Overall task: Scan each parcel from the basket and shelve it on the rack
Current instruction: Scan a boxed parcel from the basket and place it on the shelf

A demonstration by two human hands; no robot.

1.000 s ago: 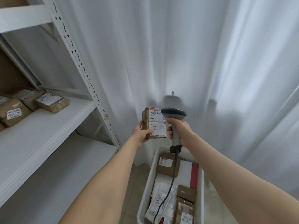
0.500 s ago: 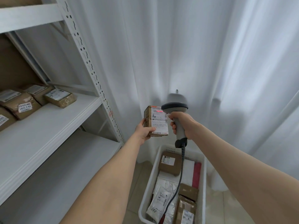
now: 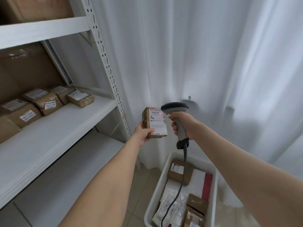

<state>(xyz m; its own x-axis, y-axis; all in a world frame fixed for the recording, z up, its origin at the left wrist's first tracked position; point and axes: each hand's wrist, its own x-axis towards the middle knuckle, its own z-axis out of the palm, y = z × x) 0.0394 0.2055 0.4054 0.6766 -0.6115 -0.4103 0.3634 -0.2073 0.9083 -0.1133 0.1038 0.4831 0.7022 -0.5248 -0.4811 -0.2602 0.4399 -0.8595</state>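
- Parcel (image 3: 155,122): a small brown carton, held up in the air in front of the white curtain (image 3: 213,63), just right of the rack (image 3: 105,51) and above the basket (image 3: 157,182)
- Its white shipping label (image 3: 158,123) faces my camera, and the carton stands roughly upright on its short end
- On my feed the left hand (image 3: 144,132) grasps the parcel from below and behind, with the thumb lying on the lower left of the label; the other fingers are hidden behind the carton
- The right hand (image 3: 182,123) is clenched round the grey handle of the barcode scanner (image 3: 177,115), whose dark head points left at the top right corner of the parcel; I cannot tell whether they touch
- A small red light spot (image 3: 160,113) sits on the barcode near the top of the label
- The black cable (image 3: 178,190) hangs from the handle down into the basket
- The basket is white plastic and stands on the tiled floor (image 3: 141,194) at lower right; I see a brown box (image 3: 179,172) at its far end, white mailers (image 3: 170,205) in the middle, a red packet (image 3: 207,185) along the right wall and more brown packets (image 3: 196,208) nearest me
- The rack's middle shelf (image 3: 57,128) carries a cluster of brown labelled shelved parcels (image 3: 47,103) toward its back left
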